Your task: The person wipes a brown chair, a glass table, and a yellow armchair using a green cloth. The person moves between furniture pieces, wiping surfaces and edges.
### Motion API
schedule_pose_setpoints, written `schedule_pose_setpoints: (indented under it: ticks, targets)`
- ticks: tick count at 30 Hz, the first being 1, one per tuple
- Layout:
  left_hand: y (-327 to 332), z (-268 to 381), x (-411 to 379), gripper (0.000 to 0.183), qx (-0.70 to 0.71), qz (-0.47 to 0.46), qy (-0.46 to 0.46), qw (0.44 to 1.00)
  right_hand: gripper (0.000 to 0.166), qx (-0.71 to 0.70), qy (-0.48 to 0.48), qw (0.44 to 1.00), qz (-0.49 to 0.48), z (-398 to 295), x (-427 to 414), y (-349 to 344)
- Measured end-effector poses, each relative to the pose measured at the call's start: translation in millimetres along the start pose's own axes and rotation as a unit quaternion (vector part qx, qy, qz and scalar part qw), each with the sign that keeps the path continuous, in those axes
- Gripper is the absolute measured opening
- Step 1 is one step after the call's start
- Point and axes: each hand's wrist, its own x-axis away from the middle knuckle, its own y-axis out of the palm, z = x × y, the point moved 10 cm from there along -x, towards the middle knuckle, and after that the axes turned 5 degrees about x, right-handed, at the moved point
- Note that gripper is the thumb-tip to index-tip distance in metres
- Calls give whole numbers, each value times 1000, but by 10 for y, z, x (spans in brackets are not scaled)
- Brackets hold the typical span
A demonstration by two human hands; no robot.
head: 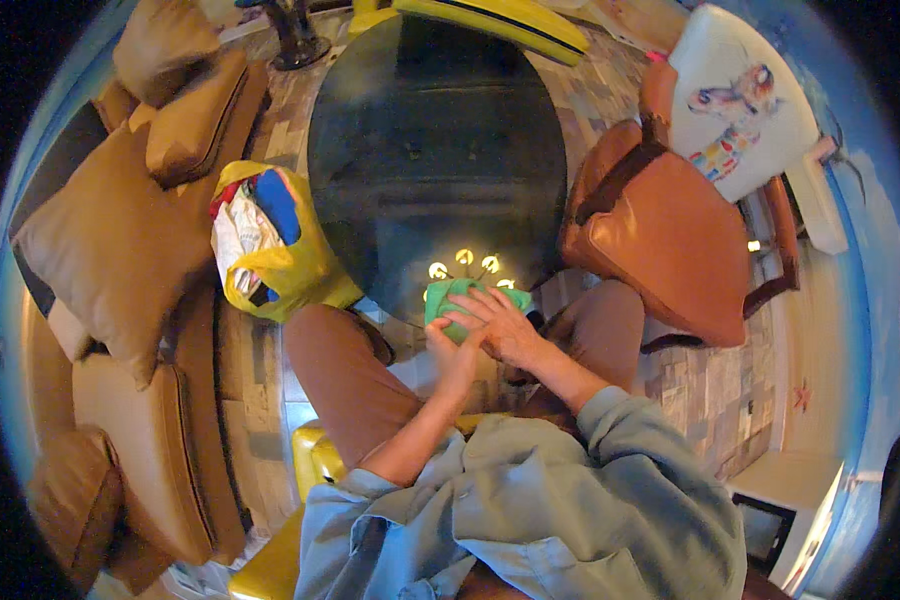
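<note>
A folded green cloth (441, 300) is between my two hands, over the near end of a dark oval glossy table (435, 150). At its near edge, my left hand (454, 356) pinches the fabric with the thumb and fingers. My right hand (504, 330) lies over the top of the cloth, its fingers across the folds and its wrist to the right. The two hands touch or nearly touch each other. The underside of the cloth is hidden, as are some fingertips.
Left of the table stands a yellow bag (307, 262) stuffed with cloth items. Beyond it is a brown sofa (150, 450) with cushions. An orange-brown leather armchair (660, 240) stands on the right, near a white printed cushion (787, 90). Lit bulbs reflect in the tabletop.
</note>
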Motion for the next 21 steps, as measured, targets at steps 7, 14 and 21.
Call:
schedule_pose_setpoints:
  ticks: [7,14,21]
  targets:
    - [771,126,335,74,149,-178,-123,965,55,48,22,998,37,517,356,-197]
    - [1115,136,375,86,102,-253,-33,961,59,-99,181,954,217,744,639,-32]
    - [1593,358,52,74,-184,-288,195,919,66,-200,384,834,343,1768,742,67]
